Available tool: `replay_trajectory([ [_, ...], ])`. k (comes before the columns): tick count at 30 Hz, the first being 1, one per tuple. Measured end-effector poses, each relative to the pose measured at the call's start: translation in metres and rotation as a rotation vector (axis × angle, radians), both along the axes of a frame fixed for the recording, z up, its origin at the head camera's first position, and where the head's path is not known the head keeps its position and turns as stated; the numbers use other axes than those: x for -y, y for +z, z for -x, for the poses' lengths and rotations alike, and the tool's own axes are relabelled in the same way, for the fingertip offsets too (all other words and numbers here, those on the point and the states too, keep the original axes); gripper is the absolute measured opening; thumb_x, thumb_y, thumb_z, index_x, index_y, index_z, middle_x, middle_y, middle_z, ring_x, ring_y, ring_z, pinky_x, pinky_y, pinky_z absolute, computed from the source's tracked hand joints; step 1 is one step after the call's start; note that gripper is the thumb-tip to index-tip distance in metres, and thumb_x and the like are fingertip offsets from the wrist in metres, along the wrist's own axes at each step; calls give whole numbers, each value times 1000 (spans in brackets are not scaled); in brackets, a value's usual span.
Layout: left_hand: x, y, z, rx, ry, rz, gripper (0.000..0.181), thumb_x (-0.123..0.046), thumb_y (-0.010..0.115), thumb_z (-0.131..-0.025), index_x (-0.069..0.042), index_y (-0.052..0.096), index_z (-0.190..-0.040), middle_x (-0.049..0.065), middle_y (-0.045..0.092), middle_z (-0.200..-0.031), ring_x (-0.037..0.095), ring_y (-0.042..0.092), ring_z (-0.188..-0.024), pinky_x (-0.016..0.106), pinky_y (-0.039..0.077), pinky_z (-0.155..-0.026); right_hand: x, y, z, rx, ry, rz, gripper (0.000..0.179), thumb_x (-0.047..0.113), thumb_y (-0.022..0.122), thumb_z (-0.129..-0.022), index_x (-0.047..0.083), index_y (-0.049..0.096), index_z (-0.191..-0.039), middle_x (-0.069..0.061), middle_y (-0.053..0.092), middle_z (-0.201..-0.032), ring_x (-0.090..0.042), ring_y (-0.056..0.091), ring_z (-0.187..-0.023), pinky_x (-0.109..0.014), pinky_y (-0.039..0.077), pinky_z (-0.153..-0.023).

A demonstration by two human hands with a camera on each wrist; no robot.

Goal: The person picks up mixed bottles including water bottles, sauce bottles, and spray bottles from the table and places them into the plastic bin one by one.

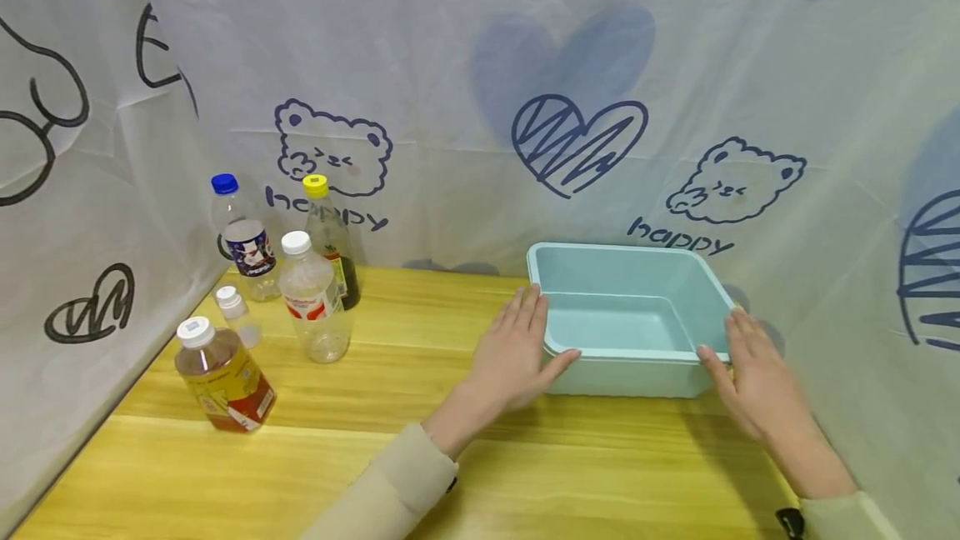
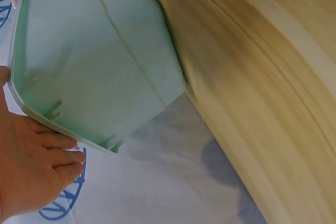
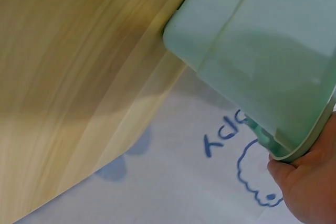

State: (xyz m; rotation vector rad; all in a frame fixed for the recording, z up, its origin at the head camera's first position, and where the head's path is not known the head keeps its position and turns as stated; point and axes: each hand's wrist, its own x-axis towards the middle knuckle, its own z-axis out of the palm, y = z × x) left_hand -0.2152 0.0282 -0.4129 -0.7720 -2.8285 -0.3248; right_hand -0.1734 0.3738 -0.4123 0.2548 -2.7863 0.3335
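Observation:
A pale green plastic bin stands on the wooden table close to the back wall sheet, with nothing in it. My left hand lies along its left side, fingers straight and thumb over the front rim. At the right side my right hand touches the rim, its fingers extended and the thumb at the front corner. From the left wrist, the left hand's fingers show just under the bin's rim. In the right wrist view, the right hand touches the rim's corner.
Several bottles stand at the table's left: a blue-capped bottle, a yellow-capped bottle, a clear white-capped bottle, a small clear bottle and a yellow-labelled bottle. A printed sheet hangs behind and beside the table.

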Motion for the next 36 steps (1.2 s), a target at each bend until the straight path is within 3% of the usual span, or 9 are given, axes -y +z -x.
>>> replay_trajectory([
  [10,41,5,-10,29,-17,-38,93,-69,30,-105,3,22,-163,19,13,-172,34,16,-159,43,18,-129,38,4,-6,41,9,-23,78,46,36,-113,-16,19,-157,-37,16,-164,-55,17,-151,-63,14,-125],
  [17,71,6,-17,44,-27,-70,92,-67,34,-105,3,20,-163,20,13,-172,36,17,-158,45,19,-128,68,7,-11,90,-4,-28,82,50,38,-111,-16,21,-157,-36,16,-165,-55,19,-151,-69,24,-120],
  [26,106,9,-28,60,-19,-54,91,-66,37,-105,2,19,-164,20,13,-171,37,19,-157,47,21,-127,105,10,-23,78,-2,-15,84,52,40,-110,-17,27,-155,-36,20,-164,-55,23,-150,-67,25,-120],
  [36,148,6,-38,-10,-10,-65,91,-65,43,-104,3,25,-162,21,19,-170,38,23,-156,49,24,-126,142,14,-29,35,18,-36,85,57,46,-107,-14,39,-152,-33,32,-161,-50,31,-149,-62,33,-118],
])
